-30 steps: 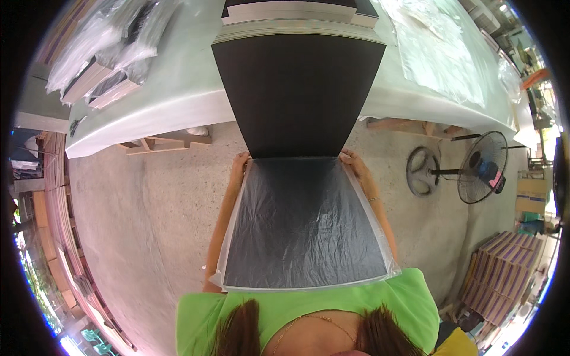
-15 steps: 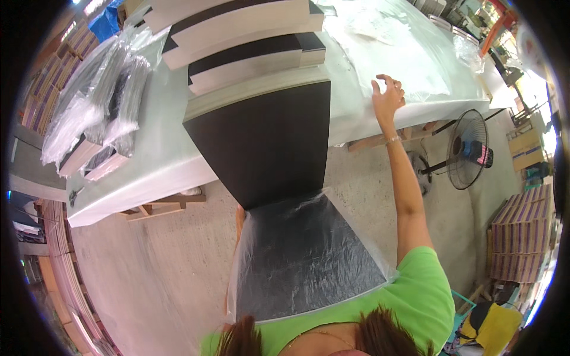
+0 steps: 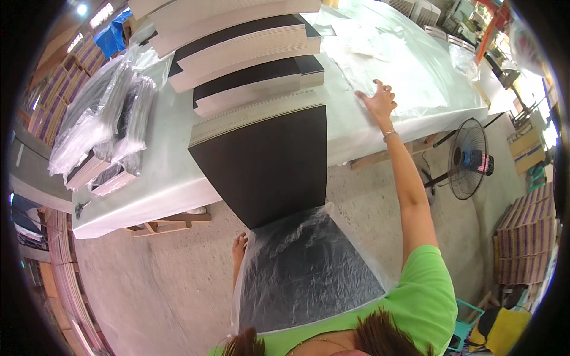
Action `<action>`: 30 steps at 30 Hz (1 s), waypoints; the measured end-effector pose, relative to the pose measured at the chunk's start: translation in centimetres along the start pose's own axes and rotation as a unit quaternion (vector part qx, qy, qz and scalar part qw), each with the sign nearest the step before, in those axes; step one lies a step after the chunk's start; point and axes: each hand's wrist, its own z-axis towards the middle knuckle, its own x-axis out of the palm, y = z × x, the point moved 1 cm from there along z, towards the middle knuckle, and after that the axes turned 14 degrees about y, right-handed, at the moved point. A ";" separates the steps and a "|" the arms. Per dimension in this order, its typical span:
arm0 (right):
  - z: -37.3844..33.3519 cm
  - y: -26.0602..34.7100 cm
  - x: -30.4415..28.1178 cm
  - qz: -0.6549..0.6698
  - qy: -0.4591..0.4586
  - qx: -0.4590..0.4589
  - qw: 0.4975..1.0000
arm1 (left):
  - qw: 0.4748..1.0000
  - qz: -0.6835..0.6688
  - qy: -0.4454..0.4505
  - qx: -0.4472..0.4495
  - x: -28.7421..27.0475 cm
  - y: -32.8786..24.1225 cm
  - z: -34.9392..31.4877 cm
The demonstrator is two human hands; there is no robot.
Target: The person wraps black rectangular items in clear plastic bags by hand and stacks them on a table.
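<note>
My right hand (image 3: 379,102) reaches over thin clear plastic sheets (image 3: 415,77) on the table, its fingers spread and nothing visible in them. Whether the fingertips touch the plastic I cannot tell. In front of me a broad black cover (image 3: 267,166) slants down from the near end of a row of thick, pale-edged books. Below its lower edge a black panel in clear plastic wrap (image 3: 303,267) lies close against my body. Beside that wrap's left edge my left hand (image 3: 239,243) shows, fingers loosely bent and apart. The wrapped panel hides much of my left forearm.
More black-covered books (image 3: 249,83) stand in a row on the white-covered table (image 3: 160,196). Plastic-wrapped books (image 3: 113,136) lie at its left, near scissors (image 3: 82,207). A standing fan (image 3: 469,159) and a stack of cartons (image 3: 525,237) are on the right.
My left hand has come into sight past the wrap's left edge. My right hand stays spread over the plastic sheets, slightly farther left. The whole view has shifted a little.
</note>
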 end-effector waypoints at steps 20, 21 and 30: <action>-2.4 2.0 -3.5 0.158 0.066 -0.210 0.962 | 0.874 0.131 -0.024 0.467 9.5 -19.6 -6.2; -3.9 2.6 -4.8 0.122 0.088 -0.209 0.966 | 0.864 0.157 0.012 0.479 10.6 -20.5 -6.5; -18.8 10.6 -17.2 0.190 0.654 -0.420 0.600 | 0.752 0.329 0.408 0.400 19.6 -23.5 -8.9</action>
